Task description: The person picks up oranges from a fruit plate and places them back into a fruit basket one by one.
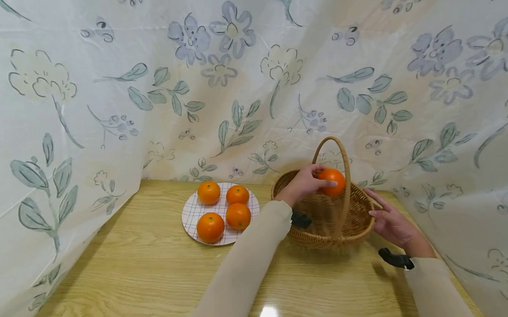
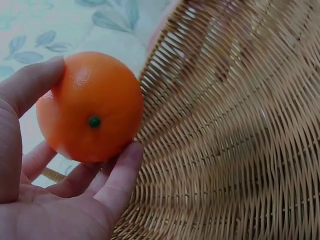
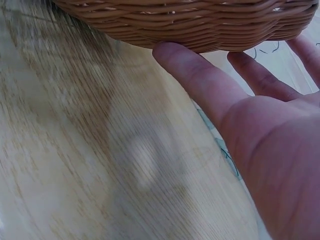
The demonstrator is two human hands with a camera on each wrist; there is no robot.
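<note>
My left hand (image 1: 304, 182) holds an orange (image 1: 332, 182) over the wicker basket (image 1: 320, 242), just under its arched handle. In the left wrist view, the thumb lies on one side of the orange (image 2: 92, 107) and the fingers support it from below, its green stem button facing the camera. My right hand (image 1: 392, 223) touches the basket's right side with its fingers extended. The right wrist view shows thumb and fingertips against the outer weave of the basket (image 3: 200, 25). Several more oranges (image 1: 211, 227) sit on a round checked plate (image 1: 190, 219) left of the basket.
Everything stands on a light wooden table (image 1: 136, 270). A floral curtain (image 1: 235, 108) hangs behind the table and along both sides, close behind the basket and plate. My left forearm passes in front of the plate's right edge.
</note>
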